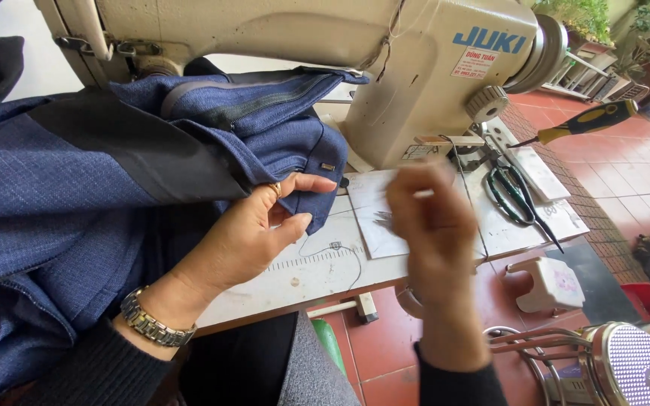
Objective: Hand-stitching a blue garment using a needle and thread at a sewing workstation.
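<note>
Head view: left hand (253,229), ringed and with a metal watch (152,323) at the wrist, pinches a folded edge of blue fabric (77,195) between thumb and fingers, holding it just in front of the cream sewing machine (325,60). The fabric (dark lining and a zip showing) is heaped over the left side of the table (302,274), partly under the machine arm. Right hand (434,218), blurred, is raised above the table with fingertips drawn together; whether it holds anything, such as thread, cannot be told. Scissors (513,195) lie on the table's right end, a screwdriver (584,120) beyond them. Small stool (551,282) stands on the red tiled floor (641,173).
</note>
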